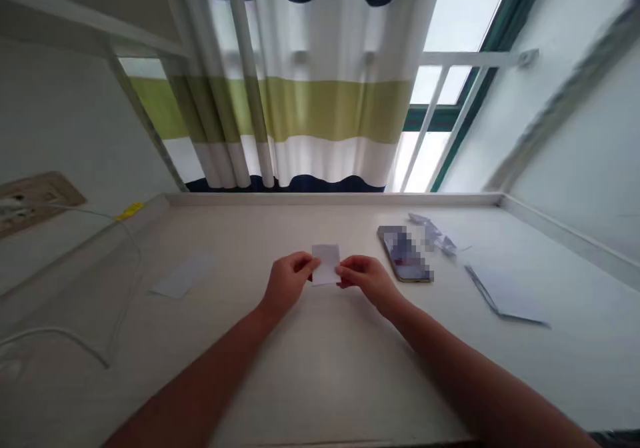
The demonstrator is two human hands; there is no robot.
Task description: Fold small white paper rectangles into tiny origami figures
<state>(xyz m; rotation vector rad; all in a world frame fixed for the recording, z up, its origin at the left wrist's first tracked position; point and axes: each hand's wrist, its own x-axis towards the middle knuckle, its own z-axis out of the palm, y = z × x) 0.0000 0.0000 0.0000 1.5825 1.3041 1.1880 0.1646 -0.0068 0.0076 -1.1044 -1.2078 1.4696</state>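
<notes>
A small white piece of paper (326,265), roughly square, is held up between my two hands over the middle of the white table. My left hand (290,276) pinches its left edge, thumb on the near face. On the opposite edge, my right hand (367,278) grips the paper the same way, its other fingers curled behind. The fingertips behind the sheet are hidden. Just right of my right hand lies a phone (404,255), its screen partly blurred out.
Crumpled paper (434,235) lies beyond the phone, and a stack of white paper (507,295) to the right. Another white sheet (183,276) rests at left, near a white cable (134,248) and a wall socket (40,201). A raised rim (330,199) borders the table's back, before a curtain (330,108).
</notes>
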